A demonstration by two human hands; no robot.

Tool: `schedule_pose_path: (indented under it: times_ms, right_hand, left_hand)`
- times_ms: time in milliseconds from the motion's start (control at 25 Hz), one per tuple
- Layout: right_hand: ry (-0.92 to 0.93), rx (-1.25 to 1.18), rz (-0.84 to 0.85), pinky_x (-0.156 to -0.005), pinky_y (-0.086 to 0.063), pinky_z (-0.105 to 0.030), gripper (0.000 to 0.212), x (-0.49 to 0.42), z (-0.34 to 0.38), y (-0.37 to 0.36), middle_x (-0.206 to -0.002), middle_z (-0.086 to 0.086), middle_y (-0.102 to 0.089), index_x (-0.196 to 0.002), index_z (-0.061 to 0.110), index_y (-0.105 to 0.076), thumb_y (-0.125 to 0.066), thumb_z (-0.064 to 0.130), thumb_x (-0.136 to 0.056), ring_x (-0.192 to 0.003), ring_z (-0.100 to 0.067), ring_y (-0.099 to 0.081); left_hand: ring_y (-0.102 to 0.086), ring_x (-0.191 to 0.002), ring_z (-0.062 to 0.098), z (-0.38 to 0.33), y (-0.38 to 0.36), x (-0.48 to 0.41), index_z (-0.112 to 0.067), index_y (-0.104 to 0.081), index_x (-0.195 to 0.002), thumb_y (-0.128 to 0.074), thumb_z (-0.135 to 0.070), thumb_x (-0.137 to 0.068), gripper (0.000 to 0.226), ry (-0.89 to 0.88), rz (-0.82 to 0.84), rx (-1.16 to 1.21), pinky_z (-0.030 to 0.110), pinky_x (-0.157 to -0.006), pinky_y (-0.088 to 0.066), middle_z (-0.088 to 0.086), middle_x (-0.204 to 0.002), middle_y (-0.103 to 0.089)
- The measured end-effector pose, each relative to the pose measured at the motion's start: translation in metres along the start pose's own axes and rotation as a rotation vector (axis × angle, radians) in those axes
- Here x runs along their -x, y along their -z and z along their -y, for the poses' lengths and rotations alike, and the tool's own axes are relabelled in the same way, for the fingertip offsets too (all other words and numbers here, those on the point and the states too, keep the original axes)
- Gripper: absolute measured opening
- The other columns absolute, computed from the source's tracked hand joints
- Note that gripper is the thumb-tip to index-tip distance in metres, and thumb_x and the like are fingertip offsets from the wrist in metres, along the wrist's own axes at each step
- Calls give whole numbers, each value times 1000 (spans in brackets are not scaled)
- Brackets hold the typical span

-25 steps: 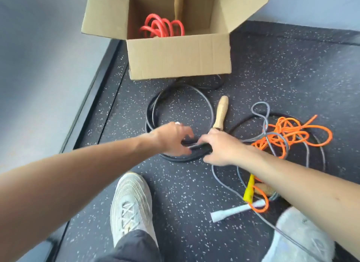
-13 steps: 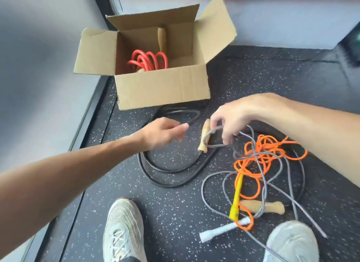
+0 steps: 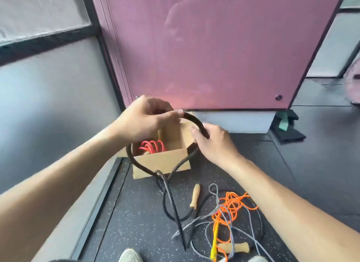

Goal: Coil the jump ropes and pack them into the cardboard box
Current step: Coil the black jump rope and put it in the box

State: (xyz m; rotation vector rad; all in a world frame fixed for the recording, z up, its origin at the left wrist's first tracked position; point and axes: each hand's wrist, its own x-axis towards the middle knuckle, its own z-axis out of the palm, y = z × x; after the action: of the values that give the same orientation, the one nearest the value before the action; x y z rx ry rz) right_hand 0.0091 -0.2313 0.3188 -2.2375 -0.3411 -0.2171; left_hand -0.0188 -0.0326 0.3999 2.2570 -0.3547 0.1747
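Both hands hold the black jump rope [image 3: 136, 163] up in the air as a loop in front of the open cardboard box [image 3: 161, 163]. My left hand [image 3: 145, 118] pinches the top of the loop. My right hand [image 3: 212, 141] grips the loop's right side. The loop's strands cross below and trail down to the floor, ending at a wooden handle [image 3: 195, 195]. A coiled red rope [image 3: 153, 146] lies inside the box. On the floor at the right lie a tangled orange rope [image 3: 231, 205] with a yellow handle and a grey rope [image 3: 253, 232].
A second wooden handle [image 3: 234, 247] lies among the grey rope. A pink panel [image 3: 214, 47] stands right behind the box. A black frame edge [image 3: 97, 201] borders the speckled mat on the left. My shoes [image 3: 129, 257] are at the bottom edge.
Both hands went from the floor up to chest height, lifting the black rope into a loop. The camera tilted up, so the box now sits lower in view.
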Motion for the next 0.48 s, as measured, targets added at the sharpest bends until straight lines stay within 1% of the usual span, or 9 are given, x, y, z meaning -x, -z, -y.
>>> schedule_pose_path:
  times_ms: [80,120,160,200,280,360,440,480]
  right_hand:
    - [-81,-92,19,-58,-40,-23,47,32,9,11,-65,-2,-66,-67,17,-58,-51,49,-100,-64,-12,-60]
    - [-125,-163,21,-58,-40,-26,52,45,14,15,-63,-4,-65,-63,15,-56,-51,51,-99,-60,-9,-59]
    - [-162,-255,1,-59,-38,-28,55,56,19,18,-59,-6,-59,-59,16,-51,-51,54,-98,-56,-12,-55]
    - [-184,-359,-42,-59,-34,-31,55,63,26,22,-55,-6,-50,-57,19,-45,-53,58,-96,-54,-15,-49]
    - [-199,-540,-163,-61,-29,-35,58,69,42,33,-56,-1,-35,-56,24,-36,-56,66,-90,-53,-17,-37]
    - [-209,-635,-265,-64,-26,-36,59,69,54,50,-57,2,-30,-54,24,-35,-60,64,-88,-54,-16,-31]
    - [-243,-694,-344,-67,-24,-36,54,71,57,70,-55,7,-29,-52,23,-43,-68,55,-88,-55,-14,-29]
    - [-260,-720,-368,-68,-26,-34,48,72,54,78,-52,11,-30,-53,23,-50,-71,49,-87,-56,-13,-30]
  left_hand:
    - [-40,-49,13,-38,24,21,-24,-76,-72,-66,-52,-92,35,-66,-139,-24,26,-49,-32,-11,-47,-48]
    - [-35,-48,13,-53,33,30,-24,-76,-73,-66,-53,-92,36,-89,-196,4,25,-47,-28,-11,-47,-44]
    - [-32,-48,12,-64,39,37,-23,-76,-74,-65,-53,-92,37,-103,-245,35,23,-46,-26,-11,-47,-42]
    - [-31,-47,10,-71,42,42,-23,-76,-75,-64,-54,-92,37,-103,-287,46,22,-45,-25,-11,-47,-42]
    - [-34,-49,10,-75,41,48,-24,-75,-74,-61,-55,-94,40,-60,-362,86,25,-49,-29,-12,-50,-43]
    - [-37,-52,11,-70,35,52,-24,-74,-71,-59,-59,-94,44,7,-391,198,28,-54,-31,-11,-56,-45]
    - [-38,-53,11,-62,23,60,-24,-73,-71,-59,-62,-93,46,62,-353,266,28,-55,-33,-8,-61,-48]
    - [-39,-53,11,-58,14,65,-23,-71,-71,-58,-63,-92,47,88,-322,267,28,-56,-34,-8,-62,-48]
